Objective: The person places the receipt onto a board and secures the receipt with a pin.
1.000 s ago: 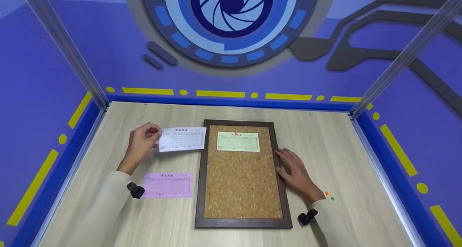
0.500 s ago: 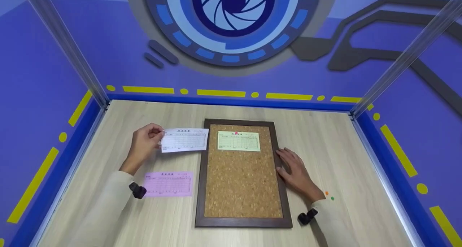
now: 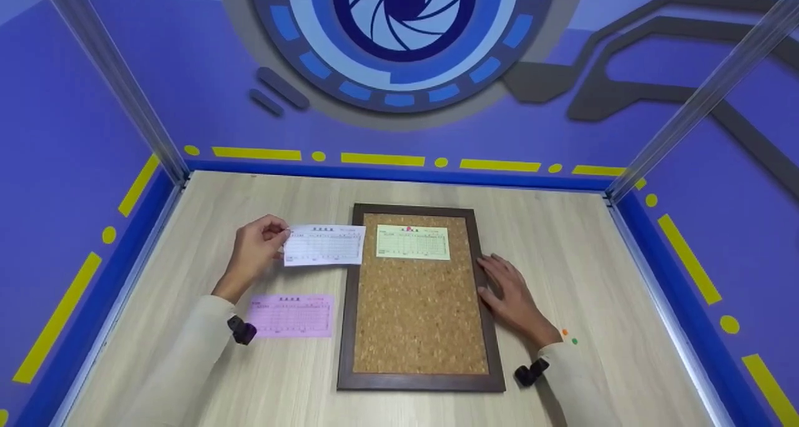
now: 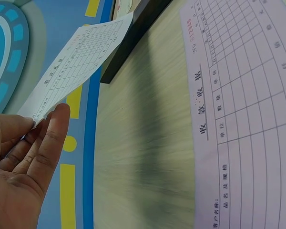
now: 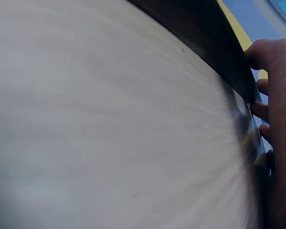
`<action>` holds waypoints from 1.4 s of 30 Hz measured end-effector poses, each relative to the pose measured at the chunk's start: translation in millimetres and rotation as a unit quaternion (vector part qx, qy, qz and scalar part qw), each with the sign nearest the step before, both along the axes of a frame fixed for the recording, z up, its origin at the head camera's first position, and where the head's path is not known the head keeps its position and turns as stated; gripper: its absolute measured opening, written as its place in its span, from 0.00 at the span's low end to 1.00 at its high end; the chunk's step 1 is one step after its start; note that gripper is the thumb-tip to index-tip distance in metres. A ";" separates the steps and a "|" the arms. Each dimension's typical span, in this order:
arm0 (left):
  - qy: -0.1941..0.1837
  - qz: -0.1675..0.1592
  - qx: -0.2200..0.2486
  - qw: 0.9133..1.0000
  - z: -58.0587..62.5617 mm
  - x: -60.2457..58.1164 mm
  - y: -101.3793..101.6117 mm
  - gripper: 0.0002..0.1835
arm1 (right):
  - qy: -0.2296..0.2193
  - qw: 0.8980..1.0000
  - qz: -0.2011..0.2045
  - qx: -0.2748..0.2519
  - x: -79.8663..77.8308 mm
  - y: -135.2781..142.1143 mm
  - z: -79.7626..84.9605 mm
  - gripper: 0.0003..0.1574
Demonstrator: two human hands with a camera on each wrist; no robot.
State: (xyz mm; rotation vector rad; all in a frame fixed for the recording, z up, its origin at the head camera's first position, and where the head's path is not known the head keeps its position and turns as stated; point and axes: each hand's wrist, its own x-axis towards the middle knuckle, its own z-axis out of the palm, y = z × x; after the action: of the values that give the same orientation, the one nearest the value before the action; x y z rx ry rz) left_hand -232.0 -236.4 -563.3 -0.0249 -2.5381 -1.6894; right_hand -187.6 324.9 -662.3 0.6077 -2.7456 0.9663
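Observation:
My left hand pinches the left edge of a white receipt slip between thumb and fingers. In the left wrist view the slip hangs raised and slightly bent above the table. Its right end overlaps the left side of a dark-framed cork board. A green receipt slip lies on the upper cork under a pink pushpin. My right hand rests with its fingertips against the board's right frame, gripping nothing.
A pink receipt slip lies on the wooden table, left of the board. Right of my right wrist are a small orange piece and a green one. Blue and purple panels enclose the back and sides.
My left hand has carried the white receipt slip a little to the right, so its right end now covers part of the board's left frame. My right hand has stayed in place.

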 end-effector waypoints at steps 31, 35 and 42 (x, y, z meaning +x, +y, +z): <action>0.012 -0.027 0.025 0.999 -1.2 5.6 25.9 0.04 | -0.053 0.998 0.019 -0.023 3.0 -35.0 25.8 0.40; 0.014 -0.032 0.031 0.999 -1.0 6.6 29.0 0.03 | -0.054 0.998 0.023 -0.025 4.2 -37.5 25.3 0.39; 0.010 -0.039 0.025 0.999 0.2 8.3 34.6 0.04 | -0.051 0.998 0.038 -0.029 6.8 -42.6 24.3 0.39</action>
State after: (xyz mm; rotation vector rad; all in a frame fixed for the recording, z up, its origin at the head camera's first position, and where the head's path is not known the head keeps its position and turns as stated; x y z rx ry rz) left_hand -223.8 -201.8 -563.0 -0.1401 -2.5108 -1.7701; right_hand -180.8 282.3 -638.0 0.6762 -2.7889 1.1206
